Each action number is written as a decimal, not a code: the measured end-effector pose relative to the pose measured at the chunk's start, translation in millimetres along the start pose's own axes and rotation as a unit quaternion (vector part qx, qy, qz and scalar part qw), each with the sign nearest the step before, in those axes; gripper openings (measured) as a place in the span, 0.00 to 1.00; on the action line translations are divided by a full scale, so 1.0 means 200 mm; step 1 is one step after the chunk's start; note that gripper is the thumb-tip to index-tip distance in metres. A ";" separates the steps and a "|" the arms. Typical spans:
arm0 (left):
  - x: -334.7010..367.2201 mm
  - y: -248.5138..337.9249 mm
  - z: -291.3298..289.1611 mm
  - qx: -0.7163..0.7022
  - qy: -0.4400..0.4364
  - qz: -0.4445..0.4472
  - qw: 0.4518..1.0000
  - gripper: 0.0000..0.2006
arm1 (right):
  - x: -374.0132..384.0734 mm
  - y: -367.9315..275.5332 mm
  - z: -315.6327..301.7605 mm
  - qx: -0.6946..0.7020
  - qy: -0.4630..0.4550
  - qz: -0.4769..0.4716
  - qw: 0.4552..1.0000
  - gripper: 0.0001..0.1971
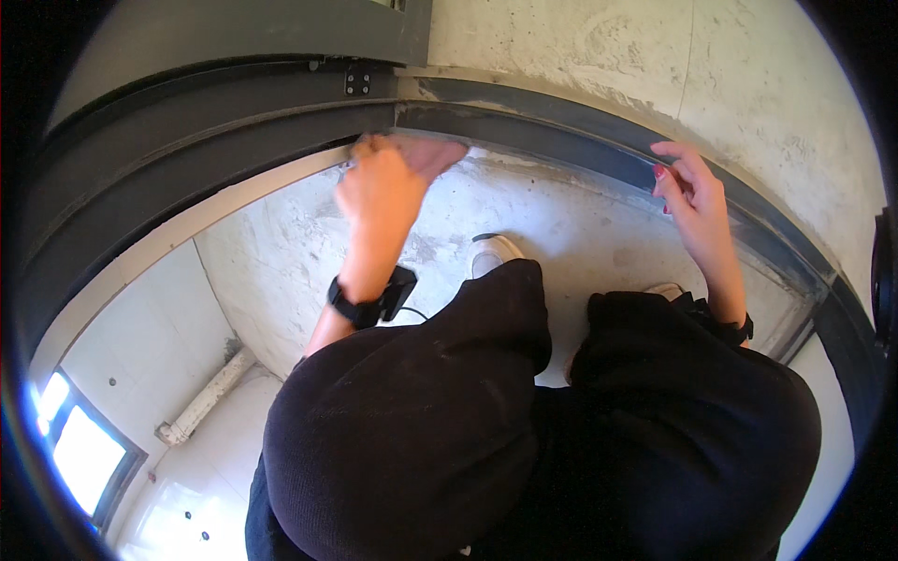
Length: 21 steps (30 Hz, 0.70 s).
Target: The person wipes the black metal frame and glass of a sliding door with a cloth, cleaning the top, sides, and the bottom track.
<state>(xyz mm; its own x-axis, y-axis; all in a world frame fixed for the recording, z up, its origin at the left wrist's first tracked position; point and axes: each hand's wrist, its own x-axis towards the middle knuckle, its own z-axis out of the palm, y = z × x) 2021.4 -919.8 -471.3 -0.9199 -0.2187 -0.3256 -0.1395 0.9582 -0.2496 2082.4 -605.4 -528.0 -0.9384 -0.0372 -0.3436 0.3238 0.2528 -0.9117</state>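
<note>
My left hand [379,192] is closed on a brownish-pink cloth [434,156], pressing it by the inside corner of a dark grey metal frame [524,126]. The cloth spreads out to the right of my fingers, and the hand is slightly blurred. Off to the right, my right hand [697,196] hovers near the frame's right-hand stretch, its red-nailed fingers loosely bent and apart. Nothing shows in it, and I cannot tell whether it touches the frame. Each wrist wears a black band.
Dark rails [187,150] with a pale strip run along the left. A stained, light floor [561,224] lies around my shoes [491,252]. Lower left are a pale pipe [210,393] and a bright window [89,453]. A dusty pale surface [580,47] extends beyond the frame.
</note>
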 end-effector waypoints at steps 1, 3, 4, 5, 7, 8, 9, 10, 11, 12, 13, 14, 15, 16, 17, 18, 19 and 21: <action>0.03 0.05 0.04 -0.019 0.028 0.024 0.999 0.32 | 0.01 0.00 0.00 -0.001 -0.003 -0.001 1.000 0.12; 0.11 0.16 0.20 -0.033 0.026 0.086 0.995 0.30 | -0.01 0.02 0.01 0.010 0.001 0.004 1.000 0.14; 0.12 0.18 0.29 -0.014 0.057 0.184 0.981 0.25 | -0.01 0.01 0.02 0.009 -0.008 -0.003 1.000 0.14; 0.06 0.25 0.30 -0.072 0.074 0.211 0.972 0.22 | -0.01 0.02 0.04 0.011 -0.003 0.017 1.000 0.15; -0.10 0.40 0.22 -0.141 0.124 0.387 0.903 0.20 | -0.04 0.04 0.02 0.010 0.005 0.037 0.999 0.17; -0.18 0.43 0.14 -0.208 0.067 0.415 0.883 0.20 | -0.07 0.04 -0.01 0.016 0.022 0.045 0.999 0.18; -0.21 0.42 0.11 -0.222 0.057 0.427 0.875 0.20 | -0.08 0.06 -0.02 0.027 0.041 0.052 0.997 0.19; -0.21 0.40 0.10 -0.235 0.047 0.438 0.866 0.21 | -0.08 0.07 -0.04 0.026 0.042 0.052 0.997 0.19; -0.19 0.36 0.11 -0.200 0.080 0.387 0.897 0.22 | -0.09 0.08 -0.07 0.014 0.058 0.065 0.996 0.19; -0.15 0.30 0.12 -0.165 0.113 0.333 0.922 0.24 | -0.11 0.08 -0.10 0.003 0.075 0.077 0.994 0.18; -0.09 0.25 0.10 -0.144 0.127 0.248 0.949 0.25 | -0.15 0.06 -0.15 -0.010 0.092 0.089 0.992 0.18; -0.03 0.17 0.09 -0.108 0.144 0.147 0.973 0.27 | -0.15 0.09 -0.16 0.009 0.093 0.084 0.992 0.18; 0.03 0.09 0.11 -0.077 0.160 0.104 0.979 0.26 | -0.15 0.12 -0.18 0.027 0.094 0.079 0.992 0.19; 0.07 0.05 0.15 -0.049 0.177 0.057 0.981 0.26 | -0.14 0.13 -0.19 0.022 0.096 0.079 0.992 0.19; 0.08 0.06 0.20 -0.054 0.178 0.057 0.981 0.26 | -0.14 0.14 -0.19 0.051 0.097 0.086 0.990 0.19; 0.08 0.10 0.25 -0.127 0.121 0.161 0.971 0.27 | -0.15 0.13 -0.20 0.077 0.104 0.096 0.987 0.19; 0.08 0.13 0.28 -0.197 0.063 0.263 0.942 0.28 | -0.17 0.11 -0.21 0.071 0.113 0.099 0.986 0.19; -0.08 0.30 0.32 -0.266 0.019 0.450 0.852 0.29 | -0.15 0.11 -0.17 0.078 0.141 0.086 0.983 0.19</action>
<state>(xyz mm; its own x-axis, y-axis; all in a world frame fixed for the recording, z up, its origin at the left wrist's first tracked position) 2050.2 -870.0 -539.7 -0.7525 0.6447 -0.1344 0.4911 0.6853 0.5378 2113.5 -566.3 -529.6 -0.8567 0.2688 -0.4402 0.4753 0.0801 -0.8762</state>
